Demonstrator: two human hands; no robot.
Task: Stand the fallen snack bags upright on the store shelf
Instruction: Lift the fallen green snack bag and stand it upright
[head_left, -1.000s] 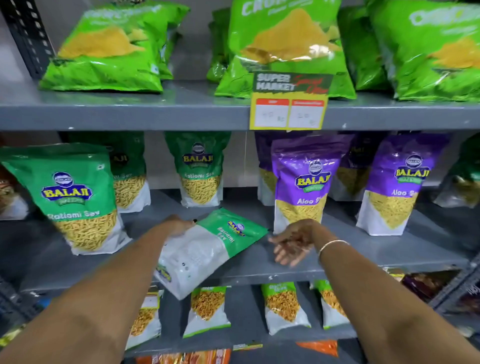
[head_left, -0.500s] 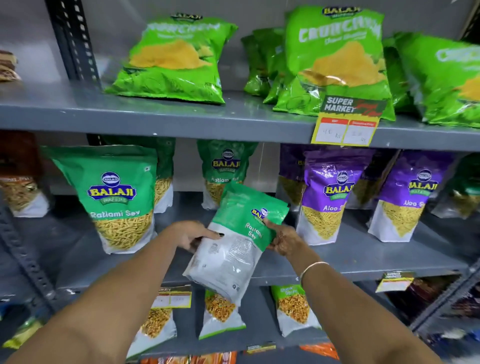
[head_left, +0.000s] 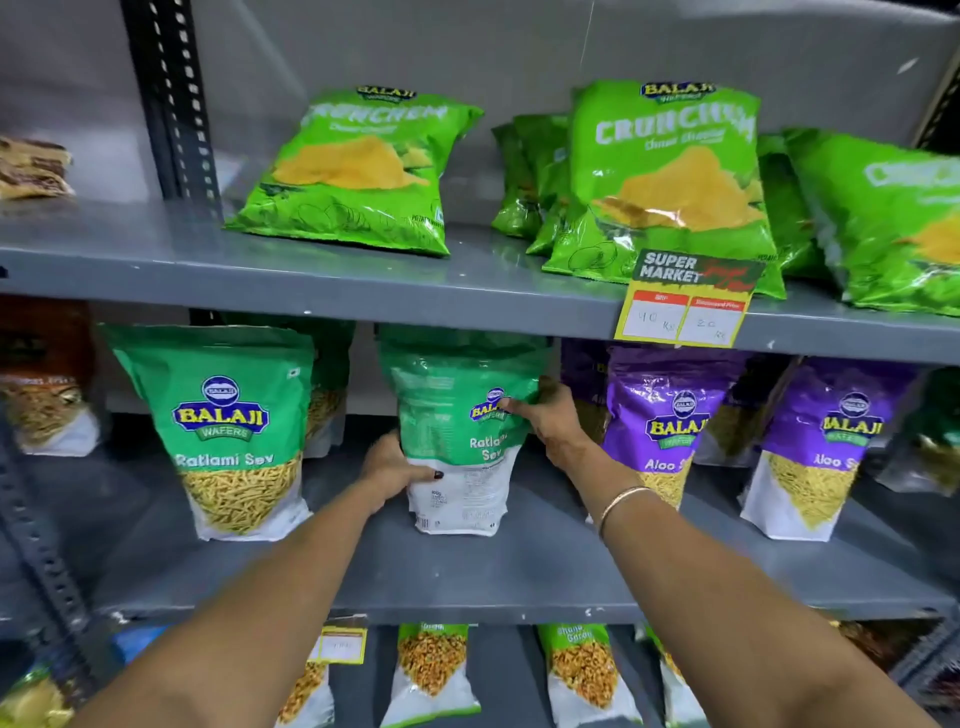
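A green and white Ratlami Sev bag (head_left: 457, 447) stands upright on the grey middle shelf (head_left: 467, 577), its printed back side toward me. My left hand (head_left: 392, 467) grips its lower left edge, thumb across the white part. My right hand (head_left: 545, 410) holds its upper right edge, thumb on the logo. Another Ratlami Sev bag (head_left: 228, 431) stands upright to the left. A further green bag behind the held one is mostly hidden.
Purple Aloo Sev bags (head_left: 660, 415) (head_left: 831, 447) stand to the right. Green Crunchem chip bags (head_left: 358, 171) (head_left: 670, 182) lean on the top shelf above a yellow price tag (head_left: 685, 306). Smaller packs (head_left: 431, 675) fill the lower shelf. A slotted upright (head_left: 176, 104) rises at left.
The Ratlami Sev bag went from lying flat on the shelf to tilted in both hands, and now stands upright on the shelf. The camera view has shifted down and right.
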